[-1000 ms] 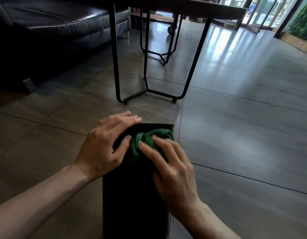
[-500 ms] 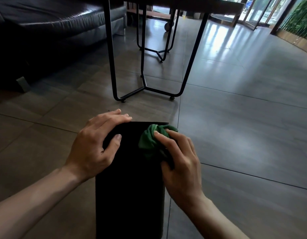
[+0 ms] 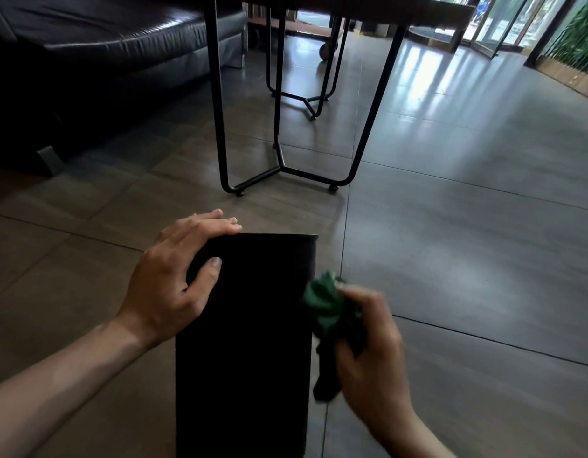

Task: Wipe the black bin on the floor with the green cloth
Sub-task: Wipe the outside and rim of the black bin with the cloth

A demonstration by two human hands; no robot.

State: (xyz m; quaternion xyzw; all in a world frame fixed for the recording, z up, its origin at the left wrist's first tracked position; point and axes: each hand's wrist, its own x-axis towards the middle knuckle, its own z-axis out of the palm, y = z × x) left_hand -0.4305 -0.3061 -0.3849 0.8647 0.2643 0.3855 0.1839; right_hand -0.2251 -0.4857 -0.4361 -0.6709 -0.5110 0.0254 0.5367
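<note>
While my left hand (image 3: 167,285) grips the black bin (image 3: 249,325) on the tiled floor (image 3: 451,259), fingers spread over its far corner, my right hand (image 3: 368,352) works alongside. Its fingers pinch the bunched green cloth (image 3: 325,302) (slightly blurred) against the bin's right side.

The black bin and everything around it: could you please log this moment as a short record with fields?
setting: tiled floor, indoors
bin: black bin, dark face toward the camera
left hand: left hand gripping the bin's far left corner, thumb on its face
right hand: right hand holding the bunched green cloth
cloth position: at the bin's right edge, off its front face
behind the bin: black metal table legs
far left: dark sofa
</note>
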